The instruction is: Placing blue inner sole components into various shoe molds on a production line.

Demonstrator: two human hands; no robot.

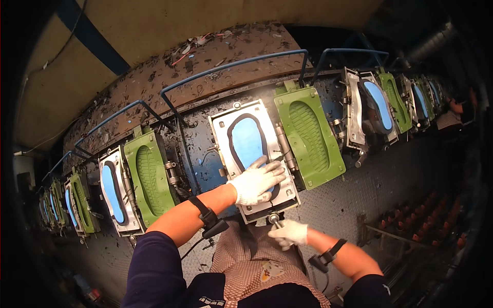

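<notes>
An open shoe-sole mold stands before me, its silver metal half (215, 124) on the left and its green half (294, 142) hinged at the right. In the silver half lies a shoe sole with a light blue middle (245, 134) and a black rim. My left hand (258, 182), in a white knitted glove, rests flat over the sole's near end with fingers stretched out, hiding part of it. Lower down, my gloved right hand (288, 233) is closed around a short metal handle (275, 222) at the mold's near edge.
More open molds stand in a row: a green half (150, 180) and a blue sole (113, 192) at left, another blue sole (378, 104) at right. Blue rails (233, 63) run behind them. Rubber scraps litter the brown board (226, 51). Another person (457, 110) is at far right.
</notes>
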